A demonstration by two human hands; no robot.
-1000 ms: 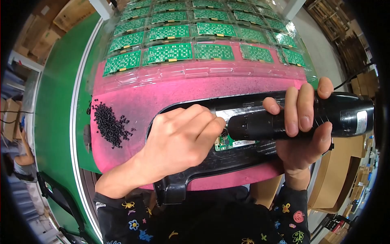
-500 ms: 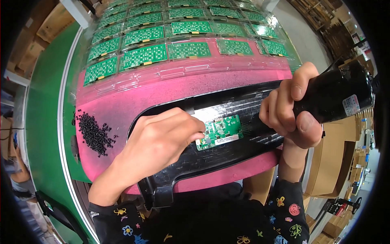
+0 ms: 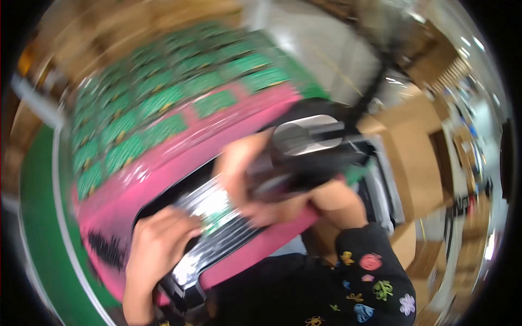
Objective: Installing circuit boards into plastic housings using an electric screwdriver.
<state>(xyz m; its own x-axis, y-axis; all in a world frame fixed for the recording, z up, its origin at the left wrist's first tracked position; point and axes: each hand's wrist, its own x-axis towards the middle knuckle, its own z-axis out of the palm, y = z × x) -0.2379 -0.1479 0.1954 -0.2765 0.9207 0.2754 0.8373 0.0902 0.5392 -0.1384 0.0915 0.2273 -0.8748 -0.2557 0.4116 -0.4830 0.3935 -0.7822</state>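
Much of the view is smeared by motion. My right hand (image 3: pixel 236 174) is wrapped around a black, cylindrical electric screwdriver (image 3: pixel 307 146), raised over the right part of a long black plastic housing (image 3: pixel 239 233). A green circuit board (image 3: pixel 221 219) lies inside the housing, partly covered by my right hand. At the board's left end is my left hand (image 3: pixel 160 236), its fingers curled and thumb pressed in. Whatever those fingertips hold, if anything, is hidden. The screwdriver's tip cannot be made out.
Clear plastic trays with rows of green circuit boards (image 3: pixel 163 100) cover the back of the pink mat (image 3: pixel 217 144). Small black screws (image 3: pixel 106 250) lie heaped at its left. An open cardboard box (image 3: pixel 416 157) stands at the right, beside grey-edged parts (image 3: pixel 383 190).
The whole view has swung, shifting the mat and trays left and tilting them. My right hand has brought the screwdriver inward over the housing. My left hand stays by the board's left end.
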